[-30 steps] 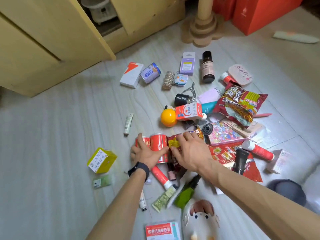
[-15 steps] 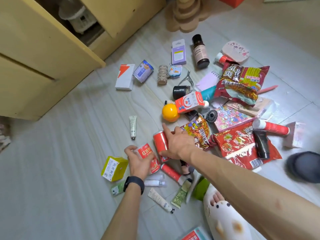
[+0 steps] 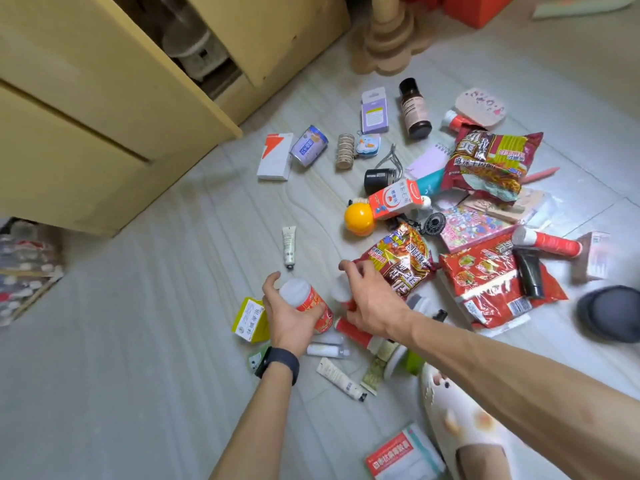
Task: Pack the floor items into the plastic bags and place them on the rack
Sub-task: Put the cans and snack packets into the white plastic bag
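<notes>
Left hand point(image 3: 287, 318): gripping a red can point(image 3: 308, 301) — up off the floor point(image 3: 138, 341) now.
Right hand point(image 3: 375, 303): clamped on a second can point(image 3: 341, 292), lifted too.
Next: bag them — no bag visible.

The can point(image 3: 306, 301) is red-orange with a white end; the second can point(image 3: 338, 291), at its 3 o'clock, shows the same white and red. The box point(image 3: 248, 318) at their 9 o'clock is yellow with a white label. The ball point(image 3: 359, 218) at 12 o'clock is orange. The noodle pack point(image 3: 491, 161) at 1 o'clock is dark red, printed yellow and green. The bottle point(image 3: 414, 110) is brown. The floor point(image 3: 138, 341) is pale grey with wavy grain; the cabinet point(image 3: 86, 116), pale yellow.
</notes>
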